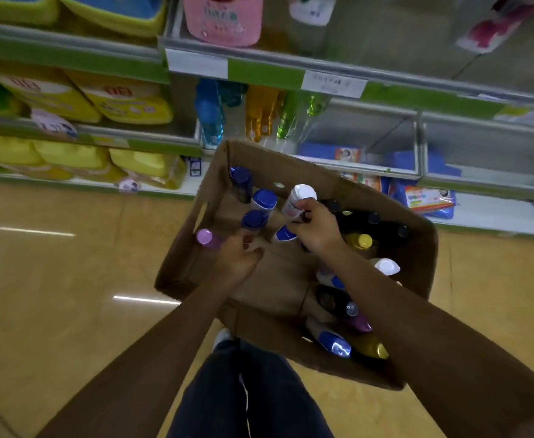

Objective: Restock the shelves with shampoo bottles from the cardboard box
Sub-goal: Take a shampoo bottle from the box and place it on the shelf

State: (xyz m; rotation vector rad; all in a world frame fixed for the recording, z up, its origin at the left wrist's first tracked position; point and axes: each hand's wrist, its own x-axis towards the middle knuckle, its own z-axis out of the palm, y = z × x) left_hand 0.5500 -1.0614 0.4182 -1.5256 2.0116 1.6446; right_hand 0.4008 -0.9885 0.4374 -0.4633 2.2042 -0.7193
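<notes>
Inside the cardboard box (423,248), the right hand (318,229) curls round a white-capped shampoo bottle (299,200) whose long axis tilts cap-up toward the shelves (322,74) beyond, while the left hand (239,257), nearer the box's left wall, grips a purple-capped bottle (207,238).

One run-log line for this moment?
right hand: grips white-cap bottle | left hand: on pink-cap bottle | box: bottles remain

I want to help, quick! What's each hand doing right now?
Left hand: holds the purple-capped bottle in the cardboard box.
Right hand: grips the white-capped bottle.
</notes>
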